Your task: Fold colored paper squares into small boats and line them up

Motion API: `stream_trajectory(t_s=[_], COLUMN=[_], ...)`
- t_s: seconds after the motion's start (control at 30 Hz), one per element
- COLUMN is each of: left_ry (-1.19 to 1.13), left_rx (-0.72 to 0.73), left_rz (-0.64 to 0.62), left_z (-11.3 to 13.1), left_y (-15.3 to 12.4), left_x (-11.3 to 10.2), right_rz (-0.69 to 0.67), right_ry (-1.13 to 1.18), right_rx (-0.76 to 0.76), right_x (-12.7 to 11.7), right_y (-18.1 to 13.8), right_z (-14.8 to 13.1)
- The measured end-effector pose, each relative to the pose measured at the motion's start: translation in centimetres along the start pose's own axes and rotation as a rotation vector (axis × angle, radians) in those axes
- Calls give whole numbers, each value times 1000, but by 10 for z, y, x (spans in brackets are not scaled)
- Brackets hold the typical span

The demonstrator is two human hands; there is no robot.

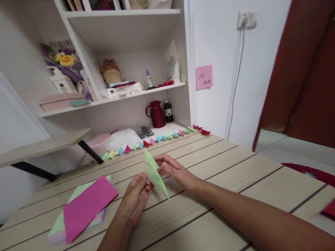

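A light green sheet of folded paper (155,176) is held up over the table, its long edge slanting down to the right. My left hand (137,195) pinches its lower left edge between thumb and fingers. Behind the paper's right side is my right hand (175,170), fingers curled, the fingertips partly hidden by the paper; whether they grip it is unclear. To the left lies a stack of coloured paper (59,225), topped by a magenta sheet (90,208) set askew.
A row of small folded paper boats (146,143) runs along the table's back edge. Behind it stand a dark red jug (157,115) and a dark bottle (168,112) below shelves. A raised wooden board (44,146) on black legs occupies the left.
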State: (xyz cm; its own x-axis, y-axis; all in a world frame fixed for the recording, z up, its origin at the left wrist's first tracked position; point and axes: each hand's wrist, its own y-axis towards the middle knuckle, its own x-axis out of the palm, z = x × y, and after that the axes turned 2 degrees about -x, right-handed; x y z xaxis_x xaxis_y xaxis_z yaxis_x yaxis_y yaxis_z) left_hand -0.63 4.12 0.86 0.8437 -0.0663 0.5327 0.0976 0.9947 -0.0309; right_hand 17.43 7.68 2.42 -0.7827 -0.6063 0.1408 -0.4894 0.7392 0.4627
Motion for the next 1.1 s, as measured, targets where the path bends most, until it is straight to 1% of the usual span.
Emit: stream_trajectory(t_s=[0.1, 0.2, 0.4, 0.53, 0.63, 0.7, 0.8, 0.87, 1.0, 1.1], left_ry=[52, 75, 131, 148, 168, 203, 295, 352, 503, 661], left_rx=[-30, -25, -33, -31, -23, -18, -2, 11, 33, 39], left_rz=[-54, -74, -88, -87, -69, -36, 28, 51, 23, -13], left_z=[-3, -4, -3, -2, -1, 0, 1, 2, 2, 0], left_y=[0, 0, 0, 1, 2, 2, 2, 2, 2, 5], left_x=[0, -1, -1, -2, -1, 0, 2, 2, 5, 7], right_rz=[-86, -109, -96, -40, -25, -14, 30, 55, 73, 94], right_ry=[62, 100, 109, 91, 71, -8, -222, -317, -352, -461], right_rx=[2, -7, -17, -3, 4, -2, -17, -14, 22, 82], right_x=[4, 5, 1, 0, -2, -2, -3, -5, -10, -15], right_y=[-2, -4, -3, -1, 1, 1, 1, 1, 1, -1], right_z=[0, -3, -8, -6, -6, -6, -6, -4, 4, 11])
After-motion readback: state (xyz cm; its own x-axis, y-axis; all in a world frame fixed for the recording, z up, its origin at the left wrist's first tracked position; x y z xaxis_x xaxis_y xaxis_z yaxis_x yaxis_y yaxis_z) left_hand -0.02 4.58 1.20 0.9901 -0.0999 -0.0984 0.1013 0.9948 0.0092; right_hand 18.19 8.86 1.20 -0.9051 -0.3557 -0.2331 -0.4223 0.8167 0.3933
